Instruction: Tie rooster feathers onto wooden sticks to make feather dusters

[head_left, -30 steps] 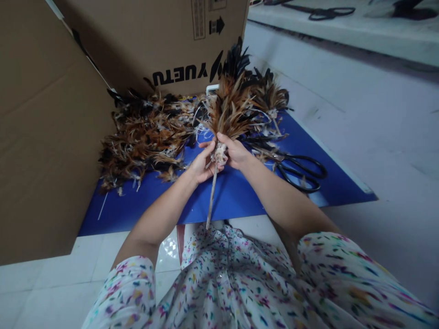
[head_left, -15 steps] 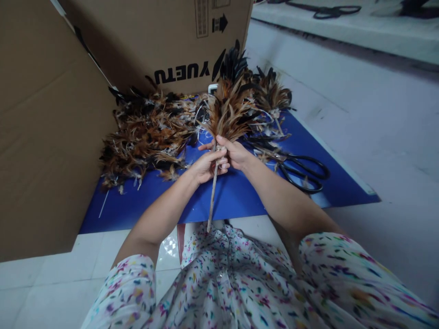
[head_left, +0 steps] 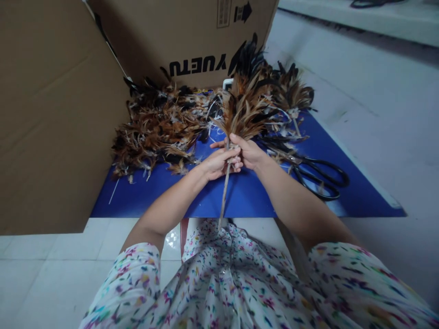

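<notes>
Both my hands hold a feather duster (head_left: 245, 112) of brown and black feathers bound to a thin stick, its feathered end pointing away from me. My left hand (head_left: 219, 163) is closed round the stick at the base of the feathers. Just above it, my right hand (head_left: 249, 152) closes on the same binding from the right, its thumb pressed against the feathers. Below the hands the bare stick (head_left: 224, 196) slants down past the table's front edge. To the right of my right hand lie black-handled scissors (head_left: 317, 176), partly over loose feathers.
A heap of loose feathers (head_left: 154, 132) covers the left of the blue tabletop (head_left: 133, 201). Another feather bundle (head_left: 291, 93) lies at the back right. Cardboard (head_left: 51, 114) walls off the left and back. A pale wall (head_left: 387, 123) with a ledge (head_left: 404, 23) stands on the right.
The view has shifted, so the whole scene sits further right. Both hands keep the same grip on the feather duster, with little visible motion.
</notes>
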Available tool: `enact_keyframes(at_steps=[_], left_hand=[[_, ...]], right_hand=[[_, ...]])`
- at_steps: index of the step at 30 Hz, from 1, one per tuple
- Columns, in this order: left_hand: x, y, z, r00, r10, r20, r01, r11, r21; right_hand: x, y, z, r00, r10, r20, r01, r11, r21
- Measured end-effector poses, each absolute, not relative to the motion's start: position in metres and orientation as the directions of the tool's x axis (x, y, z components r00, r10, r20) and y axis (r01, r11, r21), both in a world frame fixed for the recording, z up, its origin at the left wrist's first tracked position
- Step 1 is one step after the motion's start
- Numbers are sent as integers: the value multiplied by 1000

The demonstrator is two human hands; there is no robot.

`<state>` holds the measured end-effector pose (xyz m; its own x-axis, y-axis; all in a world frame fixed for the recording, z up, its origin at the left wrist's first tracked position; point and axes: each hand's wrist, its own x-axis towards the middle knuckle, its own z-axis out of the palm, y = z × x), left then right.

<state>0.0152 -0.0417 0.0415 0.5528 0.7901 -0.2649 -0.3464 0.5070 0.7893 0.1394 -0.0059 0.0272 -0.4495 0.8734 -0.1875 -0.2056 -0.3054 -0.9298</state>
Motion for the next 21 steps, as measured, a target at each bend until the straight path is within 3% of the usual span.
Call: enact_keyframes(at_steps=[5, 12, 21], left_hand=[[14, -39, 38, 540, 785, -304, -307, 521, 797], [15, -40, 39, 506, 791, -343, -337, 548, 766], [17, -40, 39, 590, 750, -301, -416, 601, 682]], right_hand=[[144, -7, 27, -509, 844, -168, -167, -288, -943], [141, -7, 26, -433, 889, -149, -229, -269, -936], [137, -9, 27, -483, 859, -171, -248, -321, -914]])
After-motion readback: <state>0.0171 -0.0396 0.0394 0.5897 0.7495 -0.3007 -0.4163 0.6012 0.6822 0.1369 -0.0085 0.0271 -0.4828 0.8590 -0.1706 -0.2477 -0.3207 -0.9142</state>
